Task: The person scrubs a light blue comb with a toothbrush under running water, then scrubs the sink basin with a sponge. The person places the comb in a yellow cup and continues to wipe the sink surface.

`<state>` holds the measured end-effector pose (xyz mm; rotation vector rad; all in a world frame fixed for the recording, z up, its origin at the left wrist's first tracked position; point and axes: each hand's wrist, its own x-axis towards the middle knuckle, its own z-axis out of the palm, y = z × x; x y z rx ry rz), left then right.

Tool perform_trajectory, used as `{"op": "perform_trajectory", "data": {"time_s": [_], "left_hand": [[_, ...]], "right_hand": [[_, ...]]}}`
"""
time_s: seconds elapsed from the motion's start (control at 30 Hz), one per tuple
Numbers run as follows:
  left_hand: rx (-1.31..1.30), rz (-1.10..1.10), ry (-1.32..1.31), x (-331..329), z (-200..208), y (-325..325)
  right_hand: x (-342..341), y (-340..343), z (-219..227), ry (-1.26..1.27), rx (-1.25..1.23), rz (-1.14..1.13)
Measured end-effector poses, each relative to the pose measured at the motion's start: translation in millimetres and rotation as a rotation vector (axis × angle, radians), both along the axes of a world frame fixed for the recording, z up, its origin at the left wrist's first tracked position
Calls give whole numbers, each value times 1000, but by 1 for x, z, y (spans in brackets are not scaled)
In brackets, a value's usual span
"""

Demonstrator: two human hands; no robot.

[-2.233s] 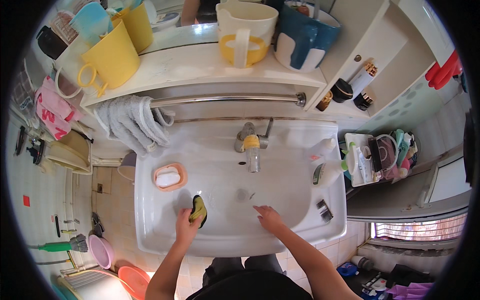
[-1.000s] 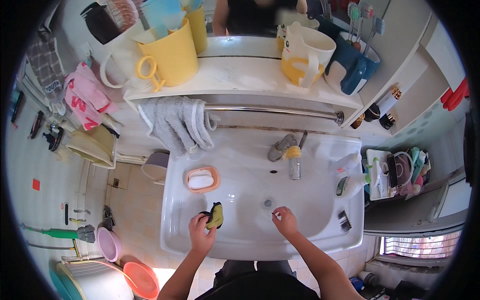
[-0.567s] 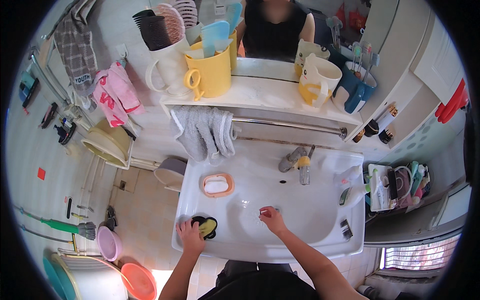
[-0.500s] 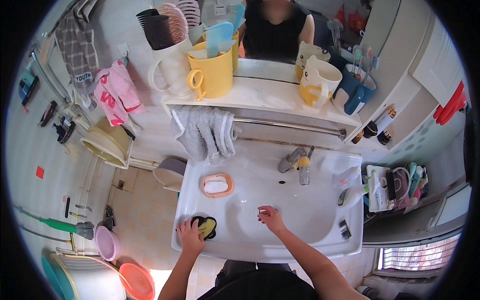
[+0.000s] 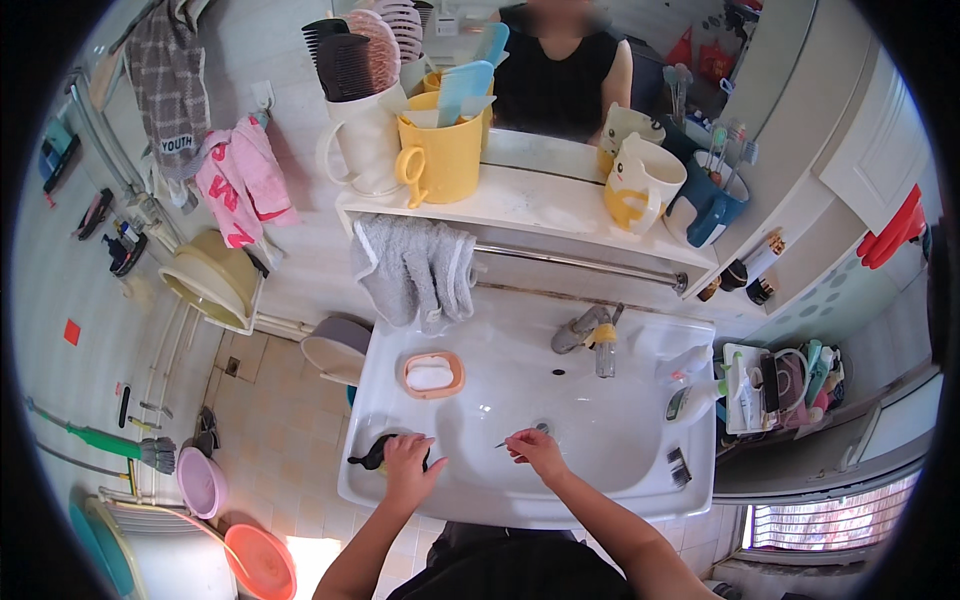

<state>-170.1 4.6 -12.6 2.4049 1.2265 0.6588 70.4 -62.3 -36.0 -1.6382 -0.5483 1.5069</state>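
Note:
My left hand (image 5: 408, 468) lies over a small black object (image 5: 372, 457) on the left front rim of the white washbasin (image 5: 356, 420). Its fingers and thumb look spread; most of the object is hidden beneath them. Over the bowl, near the drain (image 5: 542, 427), my right hand (image 5: 538, 452) is closed in a pinch. A thin dark sliver (image 5: 502, 444) sticks out from its fingertips, too small to name. Behind my left hand, white soap (image 5: 430, 374) sits in an orange soap dish (image 5: 457, 384).
A faucet (image 5: 580, 330) rises at the basin's back. A white bottle (image 5: 697, 401) and a small black comb-like item (image 5: 679, 466) are on the right rim. Above, a grey towel (image 5: 413, 270) hangs from a rail below a shelf (image 5: 530, 205) of mugs.
My left hand has shifted right, now covering the black object's yellow-green part. My right hand has moved slightly down, and the thin sliver now points left.

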Motion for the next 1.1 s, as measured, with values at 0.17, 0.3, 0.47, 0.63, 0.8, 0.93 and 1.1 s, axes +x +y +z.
{"op": "perform_trajectory", "data": {"time_s": [0.17,0.3,0.47,0.63,0.8,0.93,1.1], "left_hand": [[-97,-207,-252,50,9,-14],[-202,-215,-122,60,-2,-18],[-26,6,-111,41,2,-7],[-127,469,-335,-3,-1,21],[-373,590,-593,-12,6,12],[-372,559,-468,-11,-3,-8],[-380,519,-378,12,5,-39]], "right_hand": [[-8,-8,-5,68,28,92],[-15,-6,-7,72,72,162],[-17,-3,5,61,64,216],[7,-13,-18,7,56,203],[34,-26,-28,14,18,163],[62,-44,-44,-45,-4,122],[99,-86,-57,-631,278,146]]}}
